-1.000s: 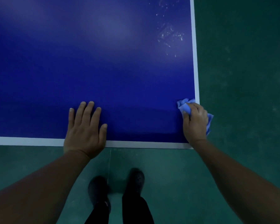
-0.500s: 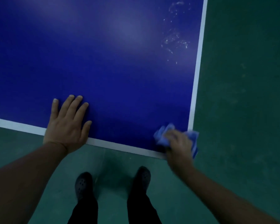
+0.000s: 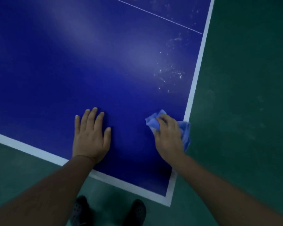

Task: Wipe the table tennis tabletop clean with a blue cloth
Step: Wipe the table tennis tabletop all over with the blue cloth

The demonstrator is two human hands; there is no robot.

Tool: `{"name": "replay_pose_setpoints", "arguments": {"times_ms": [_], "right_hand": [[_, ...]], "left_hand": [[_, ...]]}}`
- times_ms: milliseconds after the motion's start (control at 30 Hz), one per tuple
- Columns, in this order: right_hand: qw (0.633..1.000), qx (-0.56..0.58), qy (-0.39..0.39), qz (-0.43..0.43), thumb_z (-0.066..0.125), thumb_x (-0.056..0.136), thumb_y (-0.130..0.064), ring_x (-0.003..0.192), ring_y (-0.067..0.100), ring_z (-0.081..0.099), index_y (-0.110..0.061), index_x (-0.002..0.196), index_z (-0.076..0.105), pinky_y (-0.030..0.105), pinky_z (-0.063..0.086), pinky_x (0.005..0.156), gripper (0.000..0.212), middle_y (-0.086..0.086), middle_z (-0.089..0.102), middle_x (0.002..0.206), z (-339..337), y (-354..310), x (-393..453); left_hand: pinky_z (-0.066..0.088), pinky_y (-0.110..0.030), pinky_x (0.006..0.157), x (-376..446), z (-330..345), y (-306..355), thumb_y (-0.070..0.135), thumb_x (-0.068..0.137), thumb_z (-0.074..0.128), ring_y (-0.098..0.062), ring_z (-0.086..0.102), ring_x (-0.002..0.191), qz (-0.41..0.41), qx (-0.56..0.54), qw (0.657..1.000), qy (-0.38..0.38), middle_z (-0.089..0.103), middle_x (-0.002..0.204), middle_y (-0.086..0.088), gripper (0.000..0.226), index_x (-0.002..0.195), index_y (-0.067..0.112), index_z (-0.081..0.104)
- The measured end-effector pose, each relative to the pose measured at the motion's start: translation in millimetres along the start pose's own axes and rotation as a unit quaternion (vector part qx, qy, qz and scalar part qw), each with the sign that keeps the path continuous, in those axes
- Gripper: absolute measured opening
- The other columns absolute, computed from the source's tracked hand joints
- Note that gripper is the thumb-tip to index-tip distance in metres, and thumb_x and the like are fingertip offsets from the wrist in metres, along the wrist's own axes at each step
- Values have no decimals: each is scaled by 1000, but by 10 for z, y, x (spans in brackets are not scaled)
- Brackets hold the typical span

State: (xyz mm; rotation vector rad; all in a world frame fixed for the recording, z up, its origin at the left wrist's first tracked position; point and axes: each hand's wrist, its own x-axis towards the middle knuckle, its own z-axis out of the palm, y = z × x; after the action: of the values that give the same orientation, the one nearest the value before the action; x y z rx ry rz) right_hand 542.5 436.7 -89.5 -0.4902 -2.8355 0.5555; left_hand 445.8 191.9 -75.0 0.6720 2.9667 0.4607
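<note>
Blue cloth [image 3: 151, 123], bunched, sits on the tabletop [image 3: 88, 62] near its right edge, one end hanging past the white border [image 3: 196, 69]. Right hand [image 3: 169, 137] presses down on it, fingers curled over the wad and gripping it. Left hand [image 3: 91, 135] lies flat on the tabletop, fingers straight and spread, holding nothing. Whitish specks [image 3: 171, 74] dot the surface beyond the cloth. Dark shoes [image 3: 138, 211] stand on green floor [image 3: 243, 111].

One head-worn camera looks steeply down from close above the tabletop [image 3: 104, 62] corner, taking in both forearms, the floor [image 3: 243, 95] and shoes [image 3: 82, 209] below.
</note>
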Motion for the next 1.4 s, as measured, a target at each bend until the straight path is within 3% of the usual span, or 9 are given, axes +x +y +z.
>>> {"name": "replay_pose_setpoints", "arguments": {"times_ms": [167,400,500,633,733,900,1000,1267,1400], "right_hand": [[986,-59,84,130,64,91,-5,108,37,52,3,112,67,41,36,96,23,20,60,118,-124,480,554],[998,-54,23,34,78,83,-21,95,25,62,-10,118,65,38,53,83,39,9,64,114,465,-614,804],[1000,-20,15,-14,72,88,-29,100,15,60,-21,119,63,28,49,87,33,-3,62,117,802,-1340,1230],[998,-22,24,-47,65,90,-25,105,21,56,-17,121,61,34,45,90,33,2,60,123,1090,-1773,1897],[996,-67,53,-13,62,91,-26,102,27,57,-16,121,63,41,46,84,32,7,60,124,963,-1328,2131],[958,-134,114,228,47,96,-21,107,44,55,1,119,60,49,42,86,35,25,59,119,208,454,2038],[931,-112,137,319,47,98,-25,117,44,49,1,125,56,48,38,91,39,25,52,129,-35,858,1959],[967,-88,105,215,55,96,-18,105,41,53,0,117,62,47,40,85,28,24,58,120,-8,825,1510],[864,25,-17,502,46,103,-24,120,43,55,5,128,56,46,43,97,39,30,56,131,-374,1735,1427]], "left_hand": [[5,-54,122,92,110,-57,46,98,26,-32,20,149,-24,13,1000,-14,34,156,-14,63,144,9,46],[11,-54,120,121,76,-42,41,98,28,-33,22,149,-36,16,998,-49,35,156,-15,60,143,8,49],[13,-55,118,170,46,-40,37,96,31,-34,27,146,-37,16,998,-43,39,154,-17,59,141,4,51],[12,-55,118,202,50,-50,35,94,33,-34,26,146,-36,15,998,-42,40,153,-18,59,140,4,52],[9,-55,119,214,57,-58,38,94,33,-34,24,146,-41,19,998,-52,39,154,-18,61,141,3,51],[6,-56,121,196,84,-63,40,95,32,-35,19,149,-43,21,997,-57,33,156,-18,63,144,3,45],[5,-56,121,190,102,-68,40,95,32,-36,19,149,-38,23,998,-54,32,156,-18,63,144,2,44],[5,-57,121,188,116,-50,41,94,32,-37,17,149,-41,40,997,-51,30,157,-20,65,145,1,41],[6,-58,121,179,109,-29,41,94,31,-38,17,149,-45,36,997,-48,30,156,-20,66,145,1,42]]}}
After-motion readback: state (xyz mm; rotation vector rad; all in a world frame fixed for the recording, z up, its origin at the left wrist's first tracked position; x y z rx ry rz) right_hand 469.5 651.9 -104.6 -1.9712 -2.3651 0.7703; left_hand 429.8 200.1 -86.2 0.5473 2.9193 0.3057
